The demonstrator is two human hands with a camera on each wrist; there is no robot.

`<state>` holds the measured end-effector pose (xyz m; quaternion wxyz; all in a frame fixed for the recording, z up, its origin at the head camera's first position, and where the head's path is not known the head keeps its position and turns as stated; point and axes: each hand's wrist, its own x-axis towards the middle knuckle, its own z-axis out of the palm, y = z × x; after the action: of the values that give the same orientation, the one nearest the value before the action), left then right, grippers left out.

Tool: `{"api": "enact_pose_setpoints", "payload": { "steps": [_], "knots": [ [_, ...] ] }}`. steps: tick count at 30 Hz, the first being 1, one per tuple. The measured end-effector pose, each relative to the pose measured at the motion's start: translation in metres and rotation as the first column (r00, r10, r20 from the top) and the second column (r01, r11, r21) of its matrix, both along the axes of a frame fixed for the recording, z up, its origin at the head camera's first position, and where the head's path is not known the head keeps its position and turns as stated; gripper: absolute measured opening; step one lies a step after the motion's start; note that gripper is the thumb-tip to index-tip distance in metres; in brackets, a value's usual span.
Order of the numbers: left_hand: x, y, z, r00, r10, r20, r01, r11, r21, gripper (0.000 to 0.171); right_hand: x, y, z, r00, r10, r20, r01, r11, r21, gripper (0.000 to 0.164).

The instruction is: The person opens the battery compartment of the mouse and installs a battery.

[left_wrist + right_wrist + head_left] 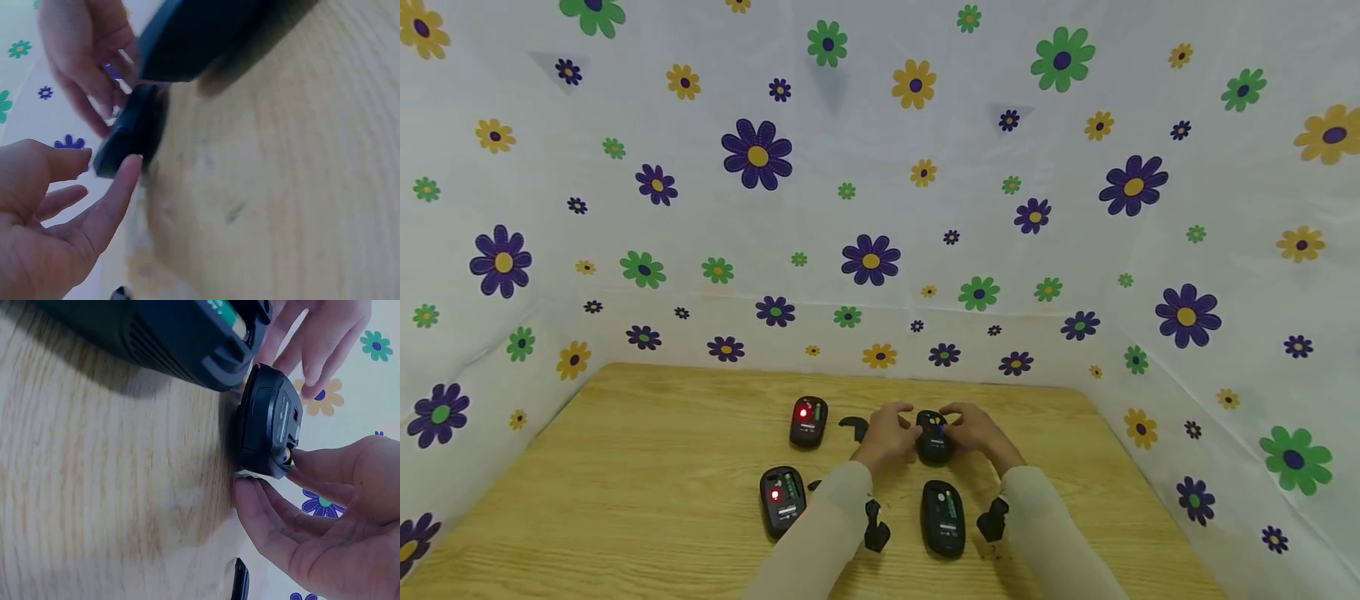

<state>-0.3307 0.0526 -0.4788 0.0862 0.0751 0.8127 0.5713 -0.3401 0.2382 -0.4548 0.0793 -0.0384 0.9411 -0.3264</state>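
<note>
An upside-down black computer mouse [934, 448] is between my hands at the back right, its battery slot uncovered. A battery [287, 455] with a yellow end shows in that slot. My right hand [976, 427] grips the mouse's right side, thumb at the battery and fingers at the lower edge. From the left, my left hand [889, 433] holds the opposite side between thumb and finger. Nearer me lies another upturned mouse [943, 518], with a green battery [228, 315] in its slot.
Two upturned mice, a far one [808, 423] and a near one [781, 502], stand to the left with red lights lit. A black cover piece [853, 427] lies beside my left hand. Another dark piece [240, 580] lies beyond my right hand. Flowered cloth [880, 300] walls the wooden table [647, 467].
</note>
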Motion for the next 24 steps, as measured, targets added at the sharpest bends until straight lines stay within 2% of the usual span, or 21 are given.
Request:
{"api": "enact_pose_setpoints", "payload": {
  "steps": [5, 9, 15, 20, 24],
  "knots": [
    [-0.004, -0.015, 0.011, 1.000, -0.008, -0.019, 0.009, 0.999, 0.045, 0.053, 0.004, 0.002, 0.006, 0.999, -0.029, -0.024, 0.029, 1.000, 0.010, 0.039],
    [-0.005, -0.030, 0.019, 0.997, -0.028, -0.067, 0.030, 0.999, 0.030, 0.052, 0.010, 0.000, 0.016, 0.998, -0.023, -0.051, 0.022, 1.000, -0.019, 0.040],
    [-0.005, -0.058, 0.034, 0.988, -0.048, -0.147, 0.038, 0.997, -0.072, 0.052, 0.020, -0.004, 0.036, 0.986, 0.024, -0.163, -0.019, 0.999, 0.035, 0.038],
    [-0.001, -0.082, 0.043, 0.981, -0.041, -0.189, 0.006, 0.984, -0.180, 0.052, 0.023, -0.003, 0.043, 0.984, 0.029, -0.177, -0.019, 0.998, 0.056, 0.039],
    [0.002, -0.103, 0.047, 0.971, -0.014, -0.237, -0.045, 0.969, -0.244, 0.050, 0.024, -0.001, 0.044, 0.982, 0.034, -0.184, -0.022, 0.998, 0.065, 0.040]
  ]
}}
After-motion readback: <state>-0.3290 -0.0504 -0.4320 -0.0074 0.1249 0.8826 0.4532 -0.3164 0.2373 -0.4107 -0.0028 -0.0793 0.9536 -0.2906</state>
